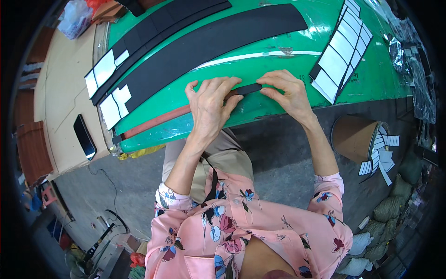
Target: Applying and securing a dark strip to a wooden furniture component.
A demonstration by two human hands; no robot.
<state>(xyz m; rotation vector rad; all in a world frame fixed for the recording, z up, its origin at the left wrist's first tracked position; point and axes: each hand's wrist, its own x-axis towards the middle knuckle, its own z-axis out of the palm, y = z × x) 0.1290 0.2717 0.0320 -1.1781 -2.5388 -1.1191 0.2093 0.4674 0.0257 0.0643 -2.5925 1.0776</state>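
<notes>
A long, narrow reddish-brown strip [158, 120] lies along the near edge of the green table, with black at both ends. My left hand [209, 102] is closed over the strip, thumb and fingers pinching it close to its right end. Between thumb and forefinger of my right hand [285, 90] is the tip of the black end piece [248, 89]. Beyond my hands rests a wide, curved black sheet [209, 44] with a white patch [115, 104] at its left end. My left palm hides part of the strip.
Further back lies a stack of black sheets [158, 30]. White-faced pieces [344, 46] sit at the table's right. A phone [84, 137] rests on cardboard [65, 93] at left. On the floor at right, a brown bin [353, 137] holds white-and-black scraps.
</notes>
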